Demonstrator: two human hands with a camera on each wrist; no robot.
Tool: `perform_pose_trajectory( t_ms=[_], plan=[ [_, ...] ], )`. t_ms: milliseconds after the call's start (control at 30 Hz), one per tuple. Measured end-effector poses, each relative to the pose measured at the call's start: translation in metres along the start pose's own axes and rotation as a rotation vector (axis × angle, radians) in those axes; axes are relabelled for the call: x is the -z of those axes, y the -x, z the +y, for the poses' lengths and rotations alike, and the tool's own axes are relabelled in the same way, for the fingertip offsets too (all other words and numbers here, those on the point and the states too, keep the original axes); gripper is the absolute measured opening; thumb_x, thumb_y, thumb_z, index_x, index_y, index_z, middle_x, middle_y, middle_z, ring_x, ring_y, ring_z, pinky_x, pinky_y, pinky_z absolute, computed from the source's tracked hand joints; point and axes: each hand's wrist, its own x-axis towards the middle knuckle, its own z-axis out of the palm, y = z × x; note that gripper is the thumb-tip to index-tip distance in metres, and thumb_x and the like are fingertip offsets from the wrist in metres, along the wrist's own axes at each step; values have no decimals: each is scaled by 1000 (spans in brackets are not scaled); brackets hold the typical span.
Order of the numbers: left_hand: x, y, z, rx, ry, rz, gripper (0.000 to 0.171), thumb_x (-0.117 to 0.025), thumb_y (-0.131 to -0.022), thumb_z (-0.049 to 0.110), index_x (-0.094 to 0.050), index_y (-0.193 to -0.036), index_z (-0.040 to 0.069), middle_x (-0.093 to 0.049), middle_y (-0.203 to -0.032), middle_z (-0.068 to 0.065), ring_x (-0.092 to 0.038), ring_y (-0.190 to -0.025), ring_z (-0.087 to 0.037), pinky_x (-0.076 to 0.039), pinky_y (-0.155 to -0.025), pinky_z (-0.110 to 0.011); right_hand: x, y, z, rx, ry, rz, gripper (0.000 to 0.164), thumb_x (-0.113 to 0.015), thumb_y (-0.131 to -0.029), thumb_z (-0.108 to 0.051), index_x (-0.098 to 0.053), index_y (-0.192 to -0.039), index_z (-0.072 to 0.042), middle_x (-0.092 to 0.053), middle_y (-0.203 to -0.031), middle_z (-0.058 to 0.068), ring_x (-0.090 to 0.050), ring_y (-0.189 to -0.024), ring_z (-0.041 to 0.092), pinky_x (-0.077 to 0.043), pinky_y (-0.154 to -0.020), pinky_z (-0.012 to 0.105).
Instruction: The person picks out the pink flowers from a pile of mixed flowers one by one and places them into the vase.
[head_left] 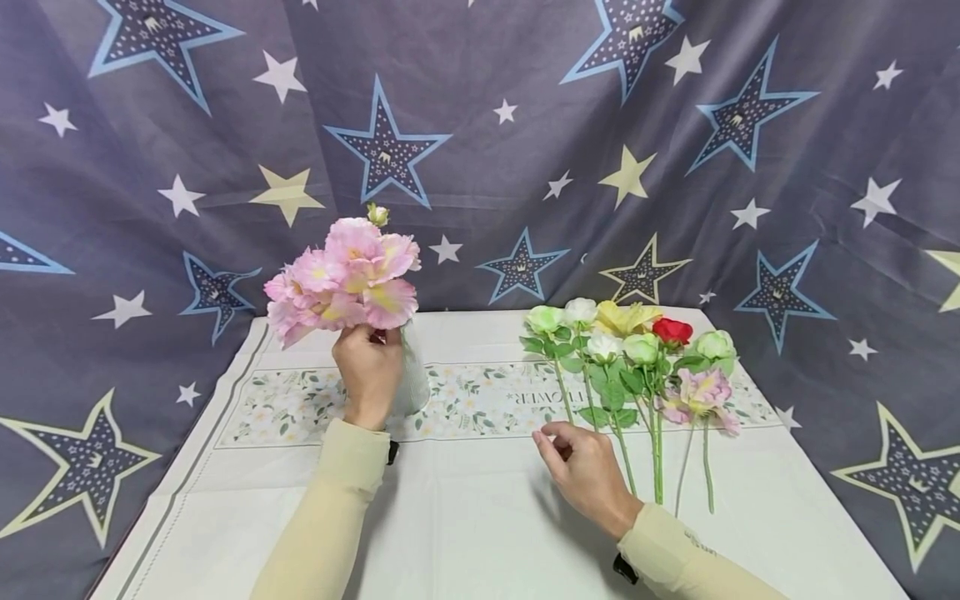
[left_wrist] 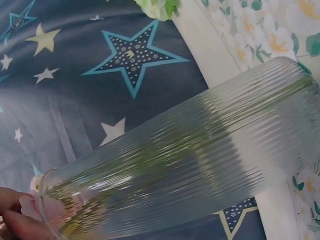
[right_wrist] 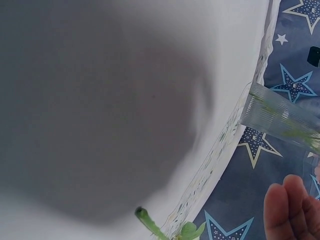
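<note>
A clear ribbed glass vase stands upright on the table with green stems inside. Large pink flowers with yellow centres spread above its mouth, a small pale bud rising behind them. My left hand is at the vase's mouth under the blooms, fingers curled on a pink flower; the left wrist view shows its fingertips beside a pink petal at the rim. My right hand, fingers loosely bent and holding nothing, hovers over the table just left of the loose stems.
On the right lie several loose artificial flowers: white, pale green, yellow, red and pink, stems toward me. A floral printed band crosses the white tablecloth. A star-patterned curtain hangs behind.
</note>
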Motion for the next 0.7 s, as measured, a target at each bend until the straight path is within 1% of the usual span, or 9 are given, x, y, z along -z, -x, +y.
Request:
perform_pose_trajectory(
  t_ms=[100,233,333,433,533,600,667,700],
  plan=[
    [-1,2,-2,23,-33,-10,20,-66,-79,-5,-62,-60,1,-57,-56,-14,-56,-56,-34,-43,-56,-45,0,0,1,0,0,3,5,-78,-90,-7,-76,-93,-4,-64,-64,-7,-53,-55,-7,-46,-51,10],
    [-3,4,-4,46,-67,1,26,-66,-78,-1,-57,-54,5,-53,-51,-10,-53,-53,-34,-40,-55,-47,1,1,1,0,5,11,6,-79,-90,-7,-76,-94,-3,-65,-64,-7,-53,-54,-7,-46,-51,10],
    [-2,7,-5,47,-81,4,31,-67,-79,1,-54,-52,6,-49,-50,-8,-50,-52,-33,-39,-55,-47,1,1,1,2,9,13,7,-79,-89,-7,-76,-94,-3,-65,-63,-7,-53,-54,-8,-46,-51,10],
    [-2,9,-6,57,-73,11,32,-68,-80,1,-53,-52,7,-47,-50,-6,-48,-51,-30,-38,-55,-44,1,1,1,3,9,11,7,-79,-89,-7,-76,-94,-3,-64,-63,-8,-52,-54,-8,-45,-50,10],
    [-2,12,-6,41,-54,32,24,-70,-80,0,-64,-57,6,-51,-52,-6,-49,-51,-25,-38,-56,-39,1,1,1,1,6,10,7,-79,-89,-7,-76,-94,-3,-65,-64,-7,-53,-54,-8,-46,-50,10],
    [-3,14,-6,25,-36,48,16,-71,-80,-1,-73,-65,6,-56,-54,-6,-50,-51,-20,-39,-56,-36,2,1,1,-1,6,11,7,-79,-89,-7,-76,-94,-3,-65,-64,-7,-53,-54,-7,-46,-50,10],
    [-4,15,-6,1,-28,59,11,-73,-80,-1,-79,-74,7,-60,-57,-6,-51,-50,-16,-41,-56,-31,2,1,1,-4,4,11,7,-79,-89,-7,-76,-94,-2,-65,-64,-6,-53,-54,-7,-46,-51,10],
    [-4,16,-6,1,-17,64,10,-74,-80,-1,-80,-77,7,-60,-57,-6,-50,-49,-15,-40,-55,-28,2,1,1,-5,5,12,7,-79,-89,-7,-76,-94,-3,-65,-64,-6,-53,-54,-7,-46,-51,10]
  ],
)
